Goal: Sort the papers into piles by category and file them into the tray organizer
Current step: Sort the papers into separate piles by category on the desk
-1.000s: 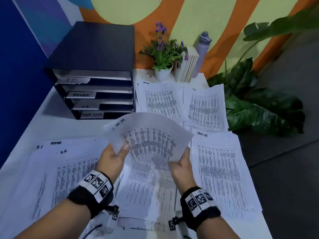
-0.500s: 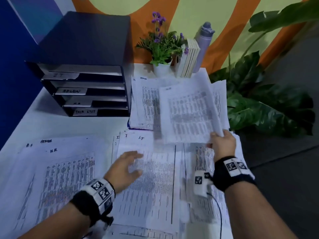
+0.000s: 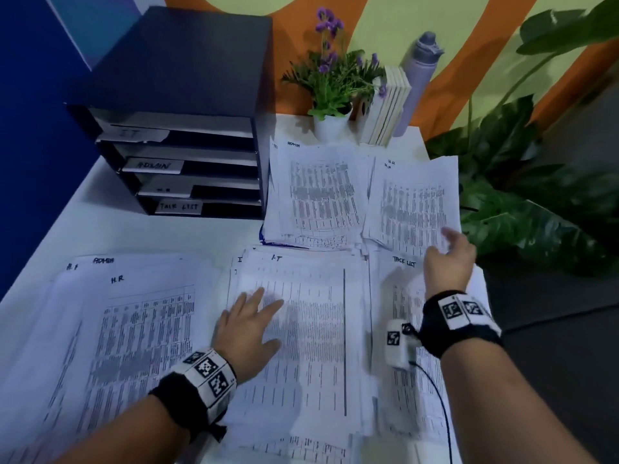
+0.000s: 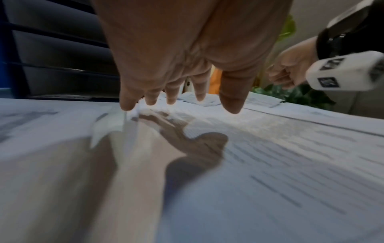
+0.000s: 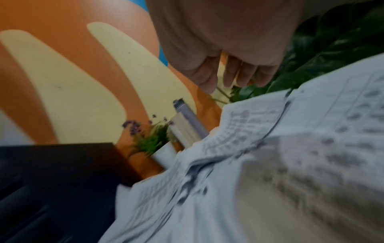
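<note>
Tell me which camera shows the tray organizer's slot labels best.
The head view. It faces the tray organizer front-on, so the labels IT, ADMIN and TASK LIST read; the third label is too faint. The left wrist view catches only dark, blurred shelf edges behind the left hand. The right wrist view shows a dark corner, with no labels.

The printed tables on the I.T pile [image 3: 301, 329] and the H.R pile [image 3: 412, 202] are too fine to read, and the third label [image 3: 164, 189] on the tray organizer [image 3: 187, 128] is too small and smeared to make out. Both wrist views are motion-blurred, so the sheet [image 4: 270, 164] under the left hand [image 4: 182, 49] shows only grey streaks. The right hand [image 3: 447, 262] hides its own fingertips in the head view.
</note>
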